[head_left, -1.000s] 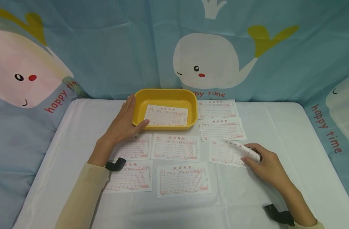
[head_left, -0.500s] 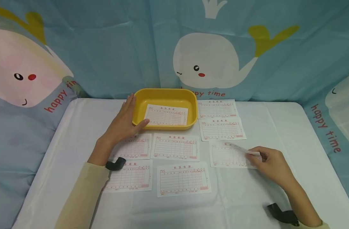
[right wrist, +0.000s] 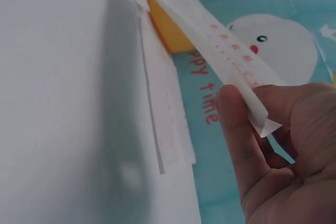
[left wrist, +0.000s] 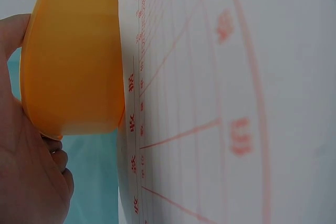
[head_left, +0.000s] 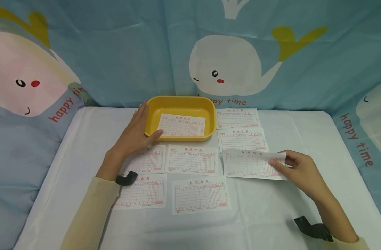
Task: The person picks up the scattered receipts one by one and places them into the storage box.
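Observation:
My left hand (head_left: 131, 135) rests against the left side of a yellow plastic tray (head_left: 182, 139), fingers fairly straight along its wall and thumb on the front rim. Inside the tray lies a printed receipt slip (head_left: 181, 125). My right hand (head_left: 301, 170) pinches the right end of another receipt slip (head_left: 246, 165) between thumb and fingers. In the right wrist view this pinched slip (right wrist: 210, 30) is raised and bent, with a curled corner at the fingertips. The left wrist view shows the tray wall (left wrist: 79, 66) beside my hand, with a slip close to the camera.
Several more receipt slips lie on the white tablecloth: two right of the tray, a back one (head_left: 237, 118) and a nearer one (head_left: 242, 139), and others in front, including a middle slip (head_left: 192, 160) and a front slip (head_left: 200, 196). A blue whale-print curtain (head_left: 121, 69) hangs behind.
The right hand has unrolled the curled end of its slip and lifted it off the table, shifting it slightly left. The left hand and tray have stayed in place.

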Action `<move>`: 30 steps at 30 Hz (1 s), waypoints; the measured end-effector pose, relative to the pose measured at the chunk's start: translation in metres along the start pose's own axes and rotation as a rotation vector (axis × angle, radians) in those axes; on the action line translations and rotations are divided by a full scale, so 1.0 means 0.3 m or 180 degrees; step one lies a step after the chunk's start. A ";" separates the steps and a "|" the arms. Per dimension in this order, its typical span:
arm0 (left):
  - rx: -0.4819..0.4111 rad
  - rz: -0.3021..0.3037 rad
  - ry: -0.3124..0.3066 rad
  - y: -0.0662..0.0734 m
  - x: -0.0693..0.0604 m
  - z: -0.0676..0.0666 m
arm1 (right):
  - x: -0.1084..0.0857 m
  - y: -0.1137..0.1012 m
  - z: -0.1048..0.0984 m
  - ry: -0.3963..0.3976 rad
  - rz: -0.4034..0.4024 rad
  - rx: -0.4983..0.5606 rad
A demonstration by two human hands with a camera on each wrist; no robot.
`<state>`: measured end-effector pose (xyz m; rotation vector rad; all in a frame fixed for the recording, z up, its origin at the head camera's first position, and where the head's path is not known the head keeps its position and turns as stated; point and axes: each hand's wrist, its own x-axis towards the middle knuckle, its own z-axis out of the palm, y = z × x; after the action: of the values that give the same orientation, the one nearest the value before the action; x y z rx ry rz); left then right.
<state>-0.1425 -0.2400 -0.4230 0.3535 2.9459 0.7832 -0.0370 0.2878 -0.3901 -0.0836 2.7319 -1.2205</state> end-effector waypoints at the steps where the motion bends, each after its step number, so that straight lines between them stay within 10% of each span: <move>1: 0.0000 -0.0008 -0.0004 0.000 -0.001 0.001 | 0.008 -0.005 -0.001 0.0034 0.0005 0.0054; 22: -0.0009 -0.0068 -0.0073 0.010 0.000 0.005 | 0.233 -0.204 0.041 0.0262 -0.0065 0.1381; 30: 0.0010 -0.0103 -0.0071 0.012 0.001 -0.010 | 0.358 -0.316 0.137 0.0204 -0.0388 0.0983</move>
<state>-0.1424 -0.2382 -0.4186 0.3120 2.9247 0.7658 -0.1374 0.1824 -0.3586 -0.1806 2.5857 -1.6901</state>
